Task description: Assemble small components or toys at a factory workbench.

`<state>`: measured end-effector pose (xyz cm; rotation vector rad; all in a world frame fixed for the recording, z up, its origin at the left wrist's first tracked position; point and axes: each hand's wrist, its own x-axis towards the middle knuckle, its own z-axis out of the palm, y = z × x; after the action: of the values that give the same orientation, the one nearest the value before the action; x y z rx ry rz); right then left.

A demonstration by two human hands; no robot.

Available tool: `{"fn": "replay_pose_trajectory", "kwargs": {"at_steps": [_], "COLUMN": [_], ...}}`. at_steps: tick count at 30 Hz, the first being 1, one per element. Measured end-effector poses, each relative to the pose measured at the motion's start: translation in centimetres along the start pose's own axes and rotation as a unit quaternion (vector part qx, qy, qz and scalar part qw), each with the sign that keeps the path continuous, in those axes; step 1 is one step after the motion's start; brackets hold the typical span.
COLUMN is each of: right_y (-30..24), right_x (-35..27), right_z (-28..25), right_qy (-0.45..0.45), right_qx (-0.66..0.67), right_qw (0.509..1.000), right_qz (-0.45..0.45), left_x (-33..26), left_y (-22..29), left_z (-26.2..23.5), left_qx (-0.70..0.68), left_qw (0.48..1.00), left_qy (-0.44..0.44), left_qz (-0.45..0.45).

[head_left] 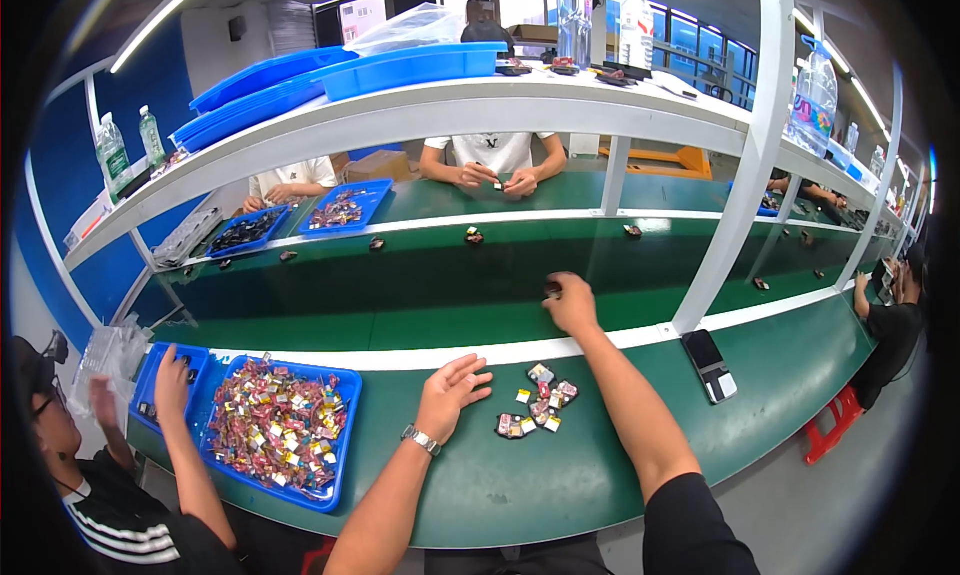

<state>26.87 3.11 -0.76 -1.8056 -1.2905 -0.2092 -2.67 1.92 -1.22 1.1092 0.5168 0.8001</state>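
Observation:
My right hand (572, 305) reaches over the dark green belt beyond the white rail, its fingers closed on a small dark part (553, 289). The part is largely covered by the fingers. Over the near green table, my left hand (452, 393) has its fingers stretched out and holds nothing; a metal watch is on that wrist. Just right of it lies a loose cluster of small black parts (515, 426) with pinkish, white and yellow pieces. To the left, a blue tray (352, 415) is heaped with small red, white and yellow pieces (275, 425).
A black phone (703, 350) lies by the white rail (640, 336). Small dark parts (473, 236) are spaced along the belt. A co-worker's hand (172, 380) is over another blue tray at left. An upright white post (735, 165) and overhead shelf (400, 103) frame the belt.

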Motion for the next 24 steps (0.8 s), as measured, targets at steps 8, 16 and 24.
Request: {"fn": "replay_pose_trajectory", "kwargs": {"at_steps": [8, 16, 24], "right_y": [-0.1, -5.9, -7.1], "right_x": [-3.0, -9.0, -9.8], "right_z": [-3.0, -4.8, -5.8], "right_qy": [0.01, -0.267, -0.219], "right_qx": [-0.105, 0.044, 0.164], "right_qw": [0.992, 0.963, 0.955], "right_qz": [-0.07, -0.003, 0.115], "left_x": [-0.4, -0.2, -0.5], "left_y": [-0.3, -0.8, -1.0], "left_z": [-0.8, 0.1, 0.3], "left_qx": [0.065, 0.134, 0.195], "left_qw": [0.998, 0.991, 0.98], "left_qy": [-0.004, -0.008, -0.017], "left_qz": [0.007, 0.015, 0.032]}}
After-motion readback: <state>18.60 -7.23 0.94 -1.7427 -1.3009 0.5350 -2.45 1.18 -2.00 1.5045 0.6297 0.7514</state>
